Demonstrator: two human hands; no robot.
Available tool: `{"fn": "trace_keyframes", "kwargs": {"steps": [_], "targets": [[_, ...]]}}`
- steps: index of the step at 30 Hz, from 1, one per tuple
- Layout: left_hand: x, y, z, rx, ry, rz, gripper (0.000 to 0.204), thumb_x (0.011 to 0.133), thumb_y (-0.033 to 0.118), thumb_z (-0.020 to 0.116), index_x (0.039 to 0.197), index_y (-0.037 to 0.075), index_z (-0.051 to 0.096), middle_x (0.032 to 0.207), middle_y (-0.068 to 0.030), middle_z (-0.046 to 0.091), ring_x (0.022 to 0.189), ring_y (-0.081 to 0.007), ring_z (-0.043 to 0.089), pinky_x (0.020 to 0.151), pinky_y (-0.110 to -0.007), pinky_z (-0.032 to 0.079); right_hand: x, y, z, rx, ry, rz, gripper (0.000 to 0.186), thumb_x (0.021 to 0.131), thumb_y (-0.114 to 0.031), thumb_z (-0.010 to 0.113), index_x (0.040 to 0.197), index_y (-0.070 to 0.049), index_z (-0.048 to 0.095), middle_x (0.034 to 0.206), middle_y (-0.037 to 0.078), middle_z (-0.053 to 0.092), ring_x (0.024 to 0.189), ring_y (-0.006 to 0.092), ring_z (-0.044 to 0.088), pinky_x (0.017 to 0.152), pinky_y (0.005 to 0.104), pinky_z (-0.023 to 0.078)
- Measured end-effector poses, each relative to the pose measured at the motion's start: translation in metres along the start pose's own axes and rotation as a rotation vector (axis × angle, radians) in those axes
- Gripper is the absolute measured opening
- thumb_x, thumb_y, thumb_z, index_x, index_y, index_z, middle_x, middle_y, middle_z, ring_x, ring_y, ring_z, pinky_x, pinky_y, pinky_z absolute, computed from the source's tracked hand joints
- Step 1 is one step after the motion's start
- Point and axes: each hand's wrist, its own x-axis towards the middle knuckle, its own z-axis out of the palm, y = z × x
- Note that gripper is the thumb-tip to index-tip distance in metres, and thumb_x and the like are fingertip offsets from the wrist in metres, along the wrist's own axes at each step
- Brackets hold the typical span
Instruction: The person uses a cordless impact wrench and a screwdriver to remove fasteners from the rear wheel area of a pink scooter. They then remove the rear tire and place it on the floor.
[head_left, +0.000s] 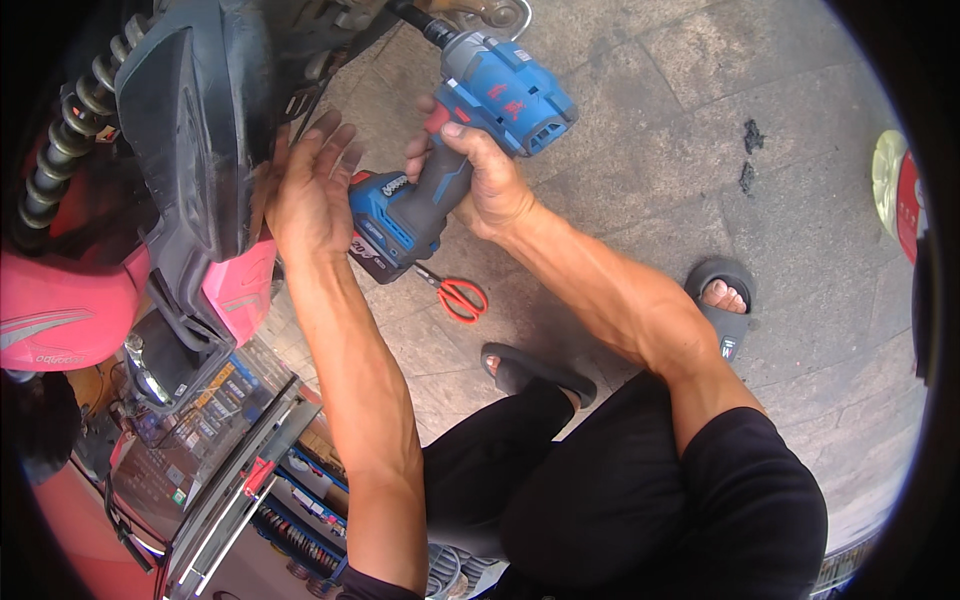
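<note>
One cordless impact wrench (436,185), blue and black, is held over the paved floor (640,160), well off the ground and close to a scooter (195,130). The right hand (490,190) is wrapped round its dark grip, the thumb on the near side and the fingers curled round the far side, near the red trigger (437,119). The tool lies tilted across the view: its black nose (412,18) points to the upper left, and its battery pack (378,255) is at the lower left end.

The left hand (312,205) is released, palm up with the fingers loosely extended, just beside the battery pack and the scooter's dark plastic panel (195,140); whether it touches either, I cannot tell.

Farther left stand a coil spring (75,135) and pinkish-red body panels (70,315). Scissors (460,298) with orange-red handles lie on the floor, their blades partly hidden by the battery pack. Beyond them are two dark sandals, one (540,372) near the scissors and the other (722,300) farther right, both worn. At lower left, a glass display case (190,440) shows small packaged goods (225,385).
</note>
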Motion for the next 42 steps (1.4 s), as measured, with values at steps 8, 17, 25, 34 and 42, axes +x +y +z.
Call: {"fn": "trace_keyframes", "kwargs": {"steps": [8,17,25,34,42], "targets": [[0.003,0.007,-0.011,-0.151,-0.071,-0.073,0.022,0.093,0.008,0.056,0.114,0.006,0.052,0.114,-0.0236,0.062,0.102,-0.0337,0.065,0.087,-0.043,0.055,0.006,0.004,-0.01,-0.174,-0.027,-0.073,0.05,0.087,-0.024,0.065,0.13,-0.003,0.05,0.095,0.011,0.066,0.084,0.0206,0.064,0.083,0.0359,0.052],[0.0,0.013,-0.004,0.029,-0.043,-0.067,0.013,0.094,0.012,0.056,0.105,0.005,0.056,0.106,-0.021,0.067,0.093,-0.031,0.069,0.07,-0.033,0.059,0.014,-0.002,-0.017,-0.212,-0.118,-0.106,0.042,0.089,-0.021,0.064,0.124,0.0,0.053,0.09,0.009,0.065,0.082,0.0184,0.063,0.08,0.0349,0.052],[-0.002,0.013,-0.003,0.022,-0.082,-0.066,0.018,0.094,0.008,0.053,0.111,0.004,0.053,0.094,-0.0178,0.068,0.079,-0.026,0.07,0.062,-0.029,0.059,0.016,-0.007,-0.022,-0.479,-0.116,-0.203,0.031,0.092,-0.016,0.061,0.118,-0.001,0.055,0.085,0.006,0.061,0.079,0.0162,0.06,0.074,0.0334,0.051],[-0.003,0.013,0.0,0.032,-0.05,-0.071,0.022,0.094,0.006,0.05,0.116,0.003,0.049,0.089,-0.017,0.068,0.075,-0.0239,0.07,0.062,-0.03,0.06,0.014,-0.01,-0.02,-0.472,-0.117,-0.175,0.031,0.092,-0.014,0.06,0.119,-0.001,0.054,0.086,0.006,0.061,0.078,0.0158,0.06,0.074,0.0329,0.05],[-0.004,0.014,0.001,0.021,-0.071,-0.074,0.022,0.093,0.006,0.051,0.115,0.003,0.05,0.088,-0.0169,0.069,0.074,-0.0236,0.07,0.062,-0.03,0.06,0.011,-0.01,-0.012,-0.303,-0.098,-0.122,0.027,0.091,-0.012,0.059,0.114,-0.001,0.054,0.086,0.006,0.06,0.078,0.0166,0.06,0.074,0.033,0.05]]}}
